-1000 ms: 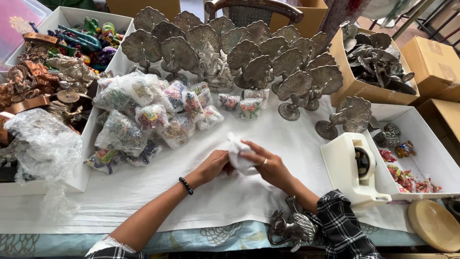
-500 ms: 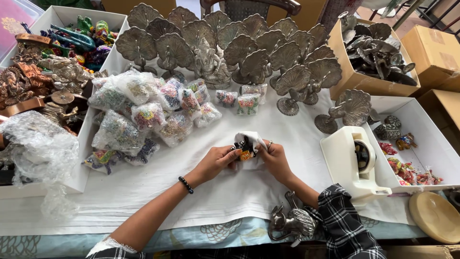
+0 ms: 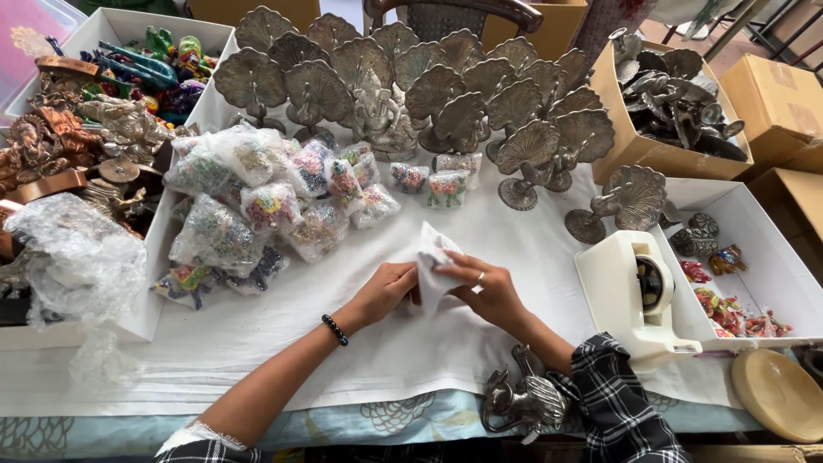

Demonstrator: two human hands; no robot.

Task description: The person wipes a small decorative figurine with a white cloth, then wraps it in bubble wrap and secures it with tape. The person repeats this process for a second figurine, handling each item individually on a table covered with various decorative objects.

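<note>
I see my left hand (image 3: 384, 290) and my right hand (image 3: 482, 287) meeting at the middle of the desk (image 3: 257, 343), which is covered with a white cloth. Both hands are curled closed around a small white wrapped bundle (image 3: 431, 261): the left-hand fingers grip its lower left edge, the right-hand fingers fold over its right side, and the upper corner of the wrapping sticks up above them. What the wrapping encloses I cannot tell. A dark bead bracelet (image 3: 335, 329) sits on the left wrist, and a ring shows on a right-hand finger. To the left of the bundle lies a heap of bubble-wrapped coloured figurines (image 3: 257, 201); behind it stand rows of grey metal peacock figures (image 3: 446, 86) with fanned tails. Just right of the right hand stands a white tape dispenser (image 3: 634, 296), beside a white tray (image 3: 771, 249) holding small coloured pieces. A single metal peacock piece (image 3: 519, 403) rests at the near edge of the desk, by the right forearm's plaid sleeve (image 3: 621, 403). A loose sheet of bubble wrap (image 3: 73, 257) lies at the far left.
</note>
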